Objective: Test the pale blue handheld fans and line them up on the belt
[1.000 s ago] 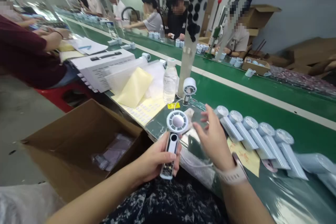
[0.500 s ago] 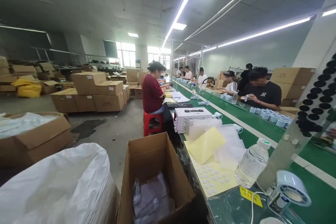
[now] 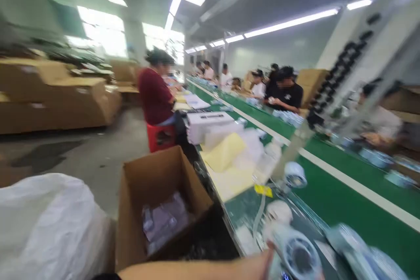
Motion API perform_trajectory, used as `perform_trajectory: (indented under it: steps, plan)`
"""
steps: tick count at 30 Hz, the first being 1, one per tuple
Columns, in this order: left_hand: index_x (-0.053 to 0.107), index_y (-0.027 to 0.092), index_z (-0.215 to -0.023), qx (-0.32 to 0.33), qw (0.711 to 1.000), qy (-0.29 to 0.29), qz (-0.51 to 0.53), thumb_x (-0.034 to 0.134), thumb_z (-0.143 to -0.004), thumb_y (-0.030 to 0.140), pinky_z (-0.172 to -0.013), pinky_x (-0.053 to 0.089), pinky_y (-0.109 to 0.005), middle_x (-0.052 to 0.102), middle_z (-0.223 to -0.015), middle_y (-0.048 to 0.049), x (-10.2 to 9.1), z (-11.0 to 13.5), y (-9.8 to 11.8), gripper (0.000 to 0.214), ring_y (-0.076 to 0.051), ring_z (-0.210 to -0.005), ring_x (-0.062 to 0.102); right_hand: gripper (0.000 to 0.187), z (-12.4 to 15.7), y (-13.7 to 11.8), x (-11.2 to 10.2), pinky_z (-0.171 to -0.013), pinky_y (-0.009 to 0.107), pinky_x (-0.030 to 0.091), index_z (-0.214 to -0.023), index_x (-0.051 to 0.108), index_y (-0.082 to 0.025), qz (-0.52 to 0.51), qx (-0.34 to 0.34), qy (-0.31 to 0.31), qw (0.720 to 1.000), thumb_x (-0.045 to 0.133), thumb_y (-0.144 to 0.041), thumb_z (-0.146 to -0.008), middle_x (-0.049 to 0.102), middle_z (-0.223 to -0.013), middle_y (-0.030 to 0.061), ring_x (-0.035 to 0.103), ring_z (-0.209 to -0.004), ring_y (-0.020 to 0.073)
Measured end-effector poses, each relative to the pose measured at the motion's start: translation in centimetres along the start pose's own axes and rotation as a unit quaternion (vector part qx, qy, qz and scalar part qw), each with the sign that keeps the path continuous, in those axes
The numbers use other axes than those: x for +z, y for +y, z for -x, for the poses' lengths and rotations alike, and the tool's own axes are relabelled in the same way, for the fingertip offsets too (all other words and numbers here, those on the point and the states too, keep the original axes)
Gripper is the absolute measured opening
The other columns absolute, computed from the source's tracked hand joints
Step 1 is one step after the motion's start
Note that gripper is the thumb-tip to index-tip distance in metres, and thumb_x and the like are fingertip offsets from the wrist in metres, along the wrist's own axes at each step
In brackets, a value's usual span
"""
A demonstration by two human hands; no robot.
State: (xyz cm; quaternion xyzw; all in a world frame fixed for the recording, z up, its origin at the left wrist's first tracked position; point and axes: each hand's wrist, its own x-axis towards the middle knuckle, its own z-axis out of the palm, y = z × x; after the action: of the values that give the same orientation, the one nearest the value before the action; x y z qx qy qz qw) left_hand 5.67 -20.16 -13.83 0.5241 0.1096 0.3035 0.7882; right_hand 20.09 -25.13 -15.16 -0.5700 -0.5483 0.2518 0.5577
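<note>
My left forearm reaches in along the bottom edge, and my left hand (image 3: 259, 262) is at a light blue handheld fan (image 3: 300, 256) with a round ring-shaped head. The fingers look closed on its side, though motion blurs them and the frame edge cuts them off. My right hand does not show clearly. Beside the fan, on the bench, lie a white rounded piece (image 3: 278, 212) and a white cable (image 3: 259, 218). More light blue fans (image 3: 364, 251) lie to the right. Another fan (image 3: 294, 175) stands farther back by the post.
An open carton (image 3: 152, 170) with clear plastic packets stands left of the bench, beside a white sack (image 3: 49, 227). Yellow sheets (image 3: 226, 153), a water bottle (image 3: 269, 159) and a white box (image 3: 210, 122) lie along the bench. Co-workers sit along the green conveyor (image 3: 348, 201).
The view has swung right and down, so the scene shifts left. My left arm has come into view at the bottom with a fan at its hand. More fans now show at lower right.
</note>
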Motion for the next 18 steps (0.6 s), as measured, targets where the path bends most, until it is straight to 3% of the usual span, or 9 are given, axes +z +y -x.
perform_trajectory:
  steps: [3, 5, 8, 12, 15, 18]
  plan:
    - [0.051, 0.021, -0.133, -0.102, 0.994, -0.020, 0.042, 0.087, -0.069, 0.034, -0.057, 0.046, -0.026, 0.064, -0.077, 0.0003, 2.3, 0.0, -2.6, 0.075, -0.014, -0.060, 0.057, 0.095, 2.3, 0.1, -2.7, -0.100, 0.054, 0.055, -0.160, 0.020, -0.034, -0.040, 0.061, -0.029, 0.997, 0.063, -0.064, -0.080, 0.060, -0.139, 0.0103, 0.057, -0.130, 0.0366]
    - [0.043, 0.022, -0.138, -0.150, 0.988, -0.013, 0.031, 0.083, -0.071, 0.036, -0.055, 0.044, -0.024, 0.066, -0.076, -0.0008, 2.4, -0.2, -2.7, 0.079, -0.015, -0.060, 0.057, 0.100, 2.4, -0.2, -3.3, -0.114, 0.055, 0.042, -0.159, 0.013, -0.027, -0.165, 0.088, -0.085, 0.979, 0.069, -0.054, -0.080, 0.050, -0.149, 0.0134, 0.051, -0.135, 0.0343]
    - [0.044, 0.021, -0.132, -0.157, 0.987, -0.014, 0.014, 0.080, -0.074, 0.041, -0.052, 0.041, -0.022, 0.064, -0.071, 0.0000, 2.0, -1.3, -1.9, 0.072, -0.015, -0.057, 0.057, 0.098, 1.2, -0.3, -4.1, -0.110, 0.049, 0.046, -0.155, 0.018, -0.027, -0.232, 0.097, -0.089, 0.964, 0.076, -0.046, -0.078, 0.047, -0.151, 0.0132, 0.052, -0.134, 0.0311]
    - [0.042, 0.019, -0.121, -0.179, 0.981, -0.016, -0.075, 0.077, -0.078, 0.048, -0.054, 0.046, -0.025, 0.066, -0.071, -0.0014, 2.6, -2.5, -1.0, 0.063, -0.018, -0.059, 0.062, 0.083, 0.2, -0.1, -5.9, -0.099, 0.045, 0.051, -0.149, 0.030, -0.026, -0.210, 0.115, -0.120, 0.963, 0.074, -0.045, -0.081, 0.053, -0.143, 0.0126, 0.060, -0.120, 0.0284]
    - [0.039, 0.020, -0.124, -0.158, 0.978, 0.022, -0.137, 0.078, -0.078, 0.045, -0.055, 0.050, -0.028, 0.065, -0.079, -0.0014, 3.1, -2.8, -0.5, 0.065, -0.019, -0.062, 0.063, 0.079, 0.2, 0.4, -7.2, -0.089, 0.040, 0.054, -0.148, 0.031, -0.026, -0.196, 0.130, -0.080, 0.969, 0.073, -0.048, -0.084, 0.062, -0.126, 0.0117, 0.063, -0.106, 0.0256]
    - [0.041, 0.023, -0.129, -0.113, 0.978, 0.029, -0.171, 0.078, -0.081, 0.038, -0.059, 0.052, -0.029, 0.064, -0.090, -0.0029, 3.1, -2.9, -0.3, 0.062, -0.019, -0.068, 0.064, 0.066, 0.2, 0.8, -7.6, -0.072, 0.032, 0.053, -0.137, 0.043, -0.026, -0.254, 0.126, -0.023, 0.959, 0.071, -0.053, -0.085, 0.065, -0.106, 0.0068, 0.062, -0.089, 0.0212]
